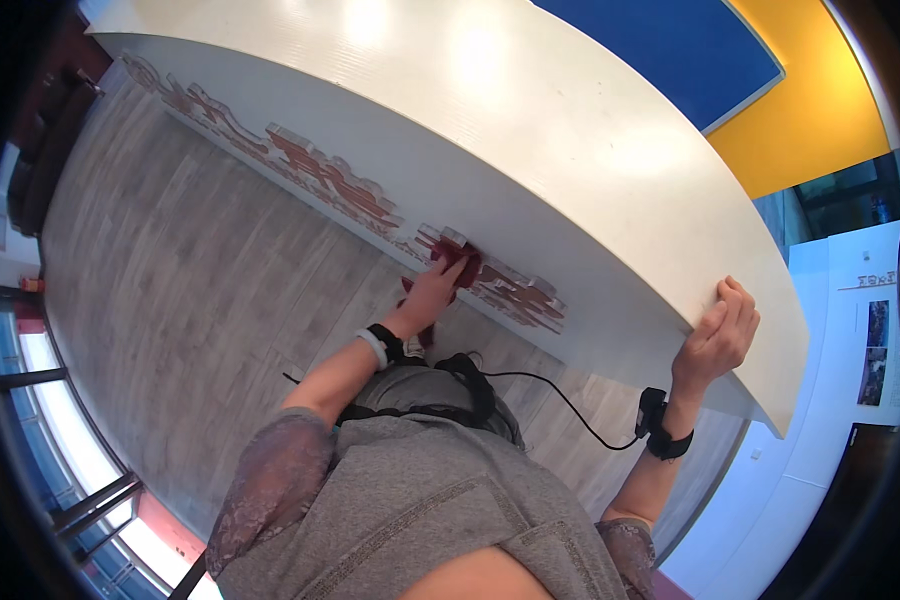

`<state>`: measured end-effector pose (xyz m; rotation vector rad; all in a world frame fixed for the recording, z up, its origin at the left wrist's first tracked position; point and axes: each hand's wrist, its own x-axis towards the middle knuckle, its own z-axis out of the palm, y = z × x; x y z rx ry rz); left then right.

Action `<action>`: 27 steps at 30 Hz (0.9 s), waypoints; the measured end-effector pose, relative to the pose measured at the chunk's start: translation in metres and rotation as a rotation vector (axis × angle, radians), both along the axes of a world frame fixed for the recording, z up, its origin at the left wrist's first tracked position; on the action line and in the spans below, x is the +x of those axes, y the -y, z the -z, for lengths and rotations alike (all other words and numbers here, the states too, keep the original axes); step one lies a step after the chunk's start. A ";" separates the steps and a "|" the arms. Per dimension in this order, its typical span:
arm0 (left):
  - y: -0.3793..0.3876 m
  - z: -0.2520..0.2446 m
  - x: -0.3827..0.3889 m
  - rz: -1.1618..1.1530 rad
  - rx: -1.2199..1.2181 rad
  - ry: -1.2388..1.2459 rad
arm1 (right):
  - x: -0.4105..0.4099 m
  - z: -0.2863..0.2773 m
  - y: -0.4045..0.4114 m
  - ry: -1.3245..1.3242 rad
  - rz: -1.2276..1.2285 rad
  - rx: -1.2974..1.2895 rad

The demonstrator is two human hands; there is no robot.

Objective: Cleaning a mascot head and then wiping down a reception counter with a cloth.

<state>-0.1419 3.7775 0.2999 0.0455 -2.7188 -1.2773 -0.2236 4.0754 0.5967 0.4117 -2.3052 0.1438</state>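
Observation:
My left hand (pixel 430 294) holds a dark red cloth (pixel 461 264) against raised lettering on the front face of a white reception counter (pixel 495 120). Part of the cloth hangs below the fingers. The raised letters (pixel 330 176) have reddish-brown faces and clear edges, and run in a row along the front panel. My right hand (pixel 718 334) rests on the edge of the countertop near its right end, fingers bent over the top, with nothing seen in it. A black band with a small device (pixel 651 412) is on the right wrist, and a black cable runs from it.
The counter's curved top juts out over the lettered panel. Grey wood-look flooring (pixel 195 247) lies below and to the left. Dark seating (pixel 52 150) stands at the far left, near windows. Beyond the counter are a blue panel (pixel 667 52) and a yellow surface (pixel 817 90).

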 end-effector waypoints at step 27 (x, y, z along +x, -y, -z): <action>0.062 0.065 -0.022 -0.244 0.101 0.084 | -0.001 -0.006 -0.002 0.017 -0.022 -0.025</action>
